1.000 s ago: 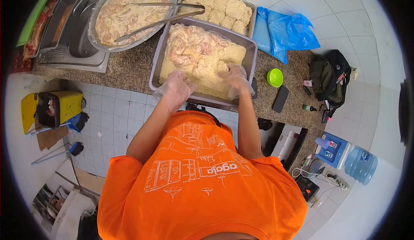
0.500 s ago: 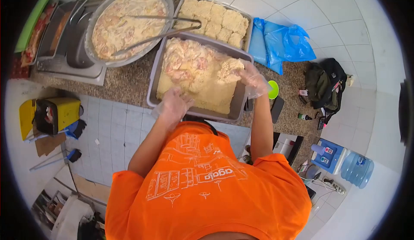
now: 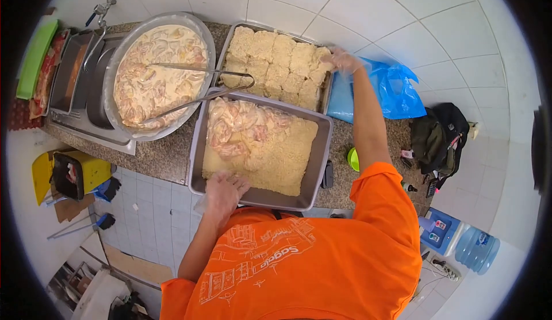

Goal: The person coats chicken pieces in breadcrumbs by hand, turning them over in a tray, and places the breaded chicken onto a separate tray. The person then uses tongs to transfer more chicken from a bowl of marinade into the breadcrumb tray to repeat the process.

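Observation:
My left hand (image 3: 225, 192), in a clear plastic glove, lies open on the crumbs at the near left of a grey tub (image 3: 323, 165). Raw battered meat (image 3: 236, 130) is heaped in the tub's back left, on pale breading (image 3: 282, 165). Stretched out to the far right corner of a metal tray (image 3: 327, 99), my right hand (image 3: 343, 62), gloved too, has its fingers closed on a coated piece (image 3: 323, 57). Rows of crumb-coated pieces fill that tray. The right fingertips are partly hidden against the piece.
Left of the tray, a large round basin (image 3: 209, 38) holds meat in batter, with metal tongs (image 3: 201, 99) across its rim. Blue plastic bags (image 3: 397, 93) lie at the right, a green cup (image 3: 353, 159) nearer. A sink (image 3: 99, 84) and tap are at the left.
My right hand has moved from the tub's right side to the metal tray's far right corner with the coated piece. My left hand remains at the tub's near left. The view has shifted.

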{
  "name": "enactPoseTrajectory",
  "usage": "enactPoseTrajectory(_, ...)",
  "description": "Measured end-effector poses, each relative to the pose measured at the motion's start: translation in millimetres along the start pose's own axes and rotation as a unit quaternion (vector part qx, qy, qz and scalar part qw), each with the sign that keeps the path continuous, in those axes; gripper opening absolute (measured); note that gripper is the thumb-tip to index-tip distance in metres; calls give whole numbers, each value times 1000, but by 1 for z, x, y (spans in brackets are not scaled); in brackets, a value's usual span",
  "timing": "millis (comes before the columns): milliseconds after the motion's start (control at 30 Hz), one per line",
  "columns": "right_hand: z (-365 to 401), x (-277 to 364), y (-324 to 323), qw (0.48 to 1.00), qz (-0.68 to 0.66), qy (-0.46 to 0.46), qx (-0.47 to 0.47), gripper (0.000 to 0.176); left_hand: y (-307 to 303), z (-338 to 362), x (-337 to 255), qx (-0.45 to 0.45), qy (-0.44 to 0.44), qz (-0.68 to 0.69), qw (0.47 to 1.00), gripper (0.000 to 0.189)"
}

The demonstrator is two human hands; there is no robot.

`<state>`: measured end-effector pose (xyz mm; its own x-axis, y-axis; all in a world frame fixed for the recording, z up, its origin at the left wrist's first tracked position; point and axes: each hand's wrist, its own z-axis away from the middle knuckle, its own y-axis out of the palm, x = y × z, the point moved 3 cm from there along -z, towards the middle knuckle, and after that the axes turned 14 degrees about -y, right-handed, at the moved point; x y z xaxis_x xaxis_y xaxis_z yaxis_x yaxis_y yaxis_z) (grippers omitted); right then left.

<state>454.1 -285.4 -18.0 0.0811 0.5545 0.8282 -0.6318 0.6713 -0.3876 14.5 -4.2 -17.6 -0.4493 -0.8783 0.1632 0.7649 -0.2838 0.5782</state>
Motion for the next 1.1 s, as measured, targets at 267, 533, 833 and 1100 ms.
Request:
enactPoseTrajectory(267, -38, -8, 40, 779, 620, -52, 82, 81, -8, -14, 1, -12, -17, 7, 1000, 66)
enactPoseTrajectory(533, -48, -59, 61, 864, 500, -30, -52, 80, -8, -16, 0, 9, -8, 17, 1000, 67)
enactPoseTrajectory(833, 197, 57, 191, 821, 521, -164, -166, 34, -16, -15, -12, -42, 24, -11, 999, 67)
enactPoseTrajectory(1100, 227, -4, 284, 941, 319, 2, -109, 40, -28, -29, -13, -54, 42, -50, 996, 67)
